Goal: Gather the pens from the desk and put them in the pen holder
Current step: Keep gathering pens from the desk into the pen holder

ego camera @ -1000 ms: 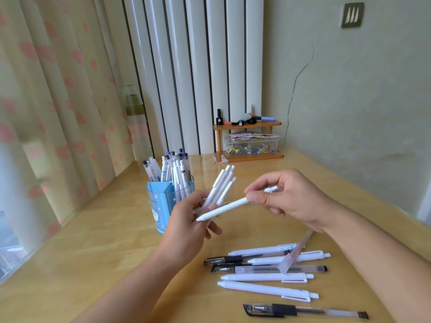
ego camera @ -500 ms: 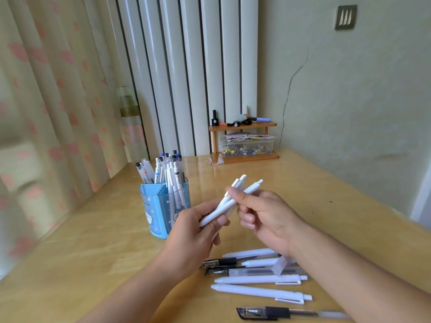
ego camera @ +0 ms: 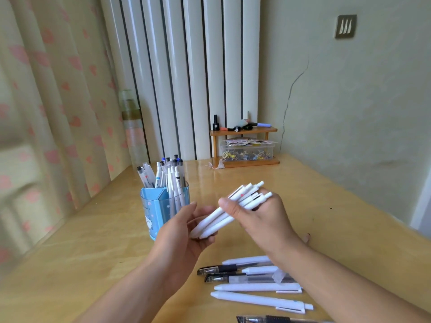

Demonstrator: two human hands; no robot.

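Observation:
A bundle of several white pens (ego camera: 224,216) slants up to the right in mid-air over the wooden desk (ego camera: 93,248). My right hand (ego camera: 256,220) is wrapped around the bundle's upper half, thumb on top. My left hand (ego camera: 184,238) cups the lower tips with loose, spread fingers. Left of the hands stands the blue pen holder (ego camera: 158,210), which holds several upright pens. More pens (ego camera: 256,287), white and clear-black, lie in a row on the desk below my right forearm, some partly hidden by it.
A small wooden shelf (ego camera: 245,145) with a clear box of clips stands at the back against the white panels. A clear bottle (ego camera: 134,134) stands behind the holder near the curtain. A wall runs along the desk's right side.
My right hand laid its single white pen onto the bundle and has closed around all the pens. My left hand's grip has loosened to a cupping hold at the tips.

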